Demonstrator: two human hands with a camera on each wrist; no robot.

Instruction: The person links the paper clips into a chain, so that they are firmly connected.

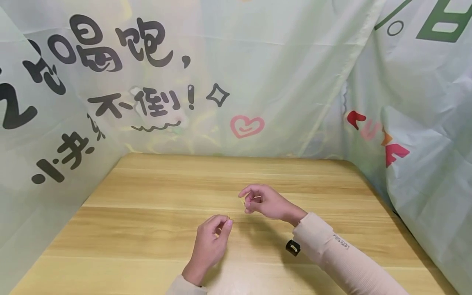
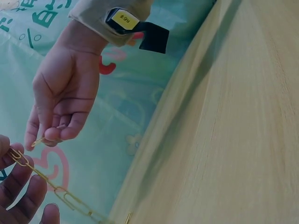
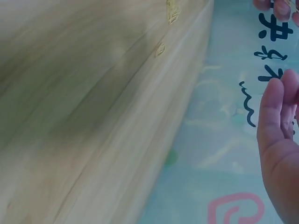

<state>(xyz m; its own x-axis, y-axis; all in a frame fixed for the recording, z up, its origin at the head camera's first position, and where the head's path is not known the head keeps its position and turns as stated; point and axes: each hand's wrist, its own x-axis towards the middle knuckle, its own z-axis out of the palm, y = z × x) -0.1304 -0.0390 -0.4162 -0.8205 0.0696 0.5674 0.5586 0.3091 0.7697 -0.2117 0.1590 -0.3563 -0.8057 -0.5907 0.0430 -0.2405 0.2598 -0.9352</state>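
My left hand (image 1: 212, 239) pinches the end of a chain of linked gold paper clips (image 2: 65, 196) between thumb and forefinger. The chain slants down from the fingertips in the left wrist view, and its lower end blurs out near the bottom edge. Ahead and to the right, my right hand (image 1: 271, 203) pinches a single gold paper clip (image 2: 38, 142) at its fingertips. That clip is apart from the chain. Both hands are raised over the wooden table. In the right wrist view the right hand (image 3: 280, 135) shows only partly, and its clip is hidden.
Gold paper clips (image 3: 173, 11) lie on the table (image 1: 147, 237) in the right wrist view, with a smaller gold piece (image 3: 160, 49) near them. Printed cloth curtains (image 1: 287, 82) enclose the table's back and sides. A black wrist device (image 1: 293, 247) hangs at the right sleeve.
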